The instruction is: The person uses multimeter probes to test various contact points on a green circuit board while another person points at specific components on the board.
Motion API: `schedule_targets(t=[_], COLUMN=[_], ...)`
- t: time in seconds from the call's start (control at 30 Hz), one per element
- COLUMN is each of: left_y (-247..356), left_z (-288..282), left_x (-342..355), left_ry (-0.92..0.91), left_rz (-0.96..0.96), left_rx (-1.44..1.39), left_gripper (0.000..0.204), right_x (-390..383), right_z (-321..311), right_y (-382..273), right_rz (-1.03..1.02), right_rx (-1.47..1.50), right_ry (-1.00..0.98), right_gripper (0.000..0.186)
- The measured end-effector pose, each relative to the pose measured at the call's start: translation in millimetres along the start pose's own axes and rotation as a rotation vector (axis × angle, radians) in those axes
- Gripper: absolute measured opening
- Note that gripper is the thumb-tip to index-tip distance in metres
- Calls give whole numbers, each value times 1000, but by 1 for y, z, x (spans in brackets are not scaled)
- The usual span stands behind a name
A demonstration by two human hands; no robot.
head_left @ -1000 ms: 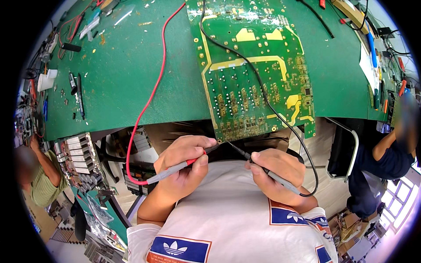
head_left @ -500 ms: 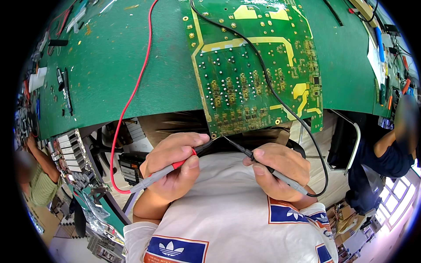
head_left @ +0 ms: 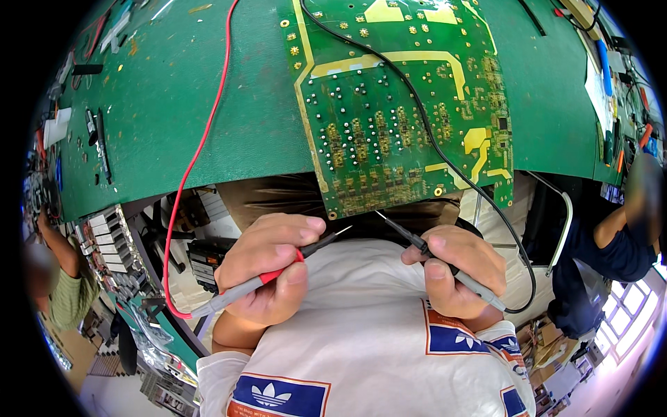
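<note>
My left hand (head_left: 267, 264) is closed round a red-and-grey test probe (head_left: 243, 288), its metal tip angled up just below the board's lower left corner. My right hand (head_left: 458, 271) grips a black-and-grey test probe (head_left: 479, 288), its tip at or just below the board's near edge; I cannot tell whether it touches. The two tips are apart. A large green circuit board (head_left: 417, 90) lies on the green mat, overhanging its front edge. A red lead (head_left: 208, 132) runs over the mat to the left probe, and a black lead (head_left: 431, 139) crosses the board to the right probe.
The green bench (head_left: 174, 125) carries pens (head_left: 104, 160) and scraps at left, tools and cables (head_left: 604, 69) at right. A board with metal parts (head_left: 111, 247) sits lower left, a chair frame (head_left: 563, 222) lower right. Co-workers (head_left: 69, 278) (head_left: 604, 243) are on both sides.
My hands have moved apart, left hand leftward and right hand rightward, widening the gap between the probe tips. The board and bench have shifted upward in view.
</note>
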State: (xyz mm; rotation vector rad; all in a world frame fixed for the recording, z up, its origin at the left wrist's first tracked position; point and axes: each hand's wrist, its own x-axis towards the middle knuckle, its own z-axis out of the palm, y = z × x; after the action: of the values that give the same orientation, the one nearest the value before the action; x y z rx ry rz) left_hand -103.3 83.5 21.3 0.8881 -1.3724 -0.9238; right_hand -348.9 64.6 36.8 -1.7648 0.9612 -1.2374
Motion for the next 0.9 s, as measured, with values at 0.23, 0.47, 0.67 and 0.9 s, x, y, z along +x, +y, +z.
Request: schedule_targets(t=[0.23, 0.47, 0.67, 0.9], left_y=[-11, -12, -10, -9], left_z=[10, 13, 13, 14], left_x=[4, -4, -3, -2], left_ry=[-12, 42, 50, 52], left_rz=[62, -20, -49, -62], left_rx=[204, 131, 121, 95], left_gripper=[25, 23, 22, 23], right_x=[-2, -2, -2, -3], right_z=[1, 0, -1, 1], right_y=[2, 4, 6, 5], right_rz=[46, 70, 72, 87], right_rx=[35, 49, 58, 59], right_ry=[16, 10, 1, 11], right_gripper=[21, 21, 21, 20])
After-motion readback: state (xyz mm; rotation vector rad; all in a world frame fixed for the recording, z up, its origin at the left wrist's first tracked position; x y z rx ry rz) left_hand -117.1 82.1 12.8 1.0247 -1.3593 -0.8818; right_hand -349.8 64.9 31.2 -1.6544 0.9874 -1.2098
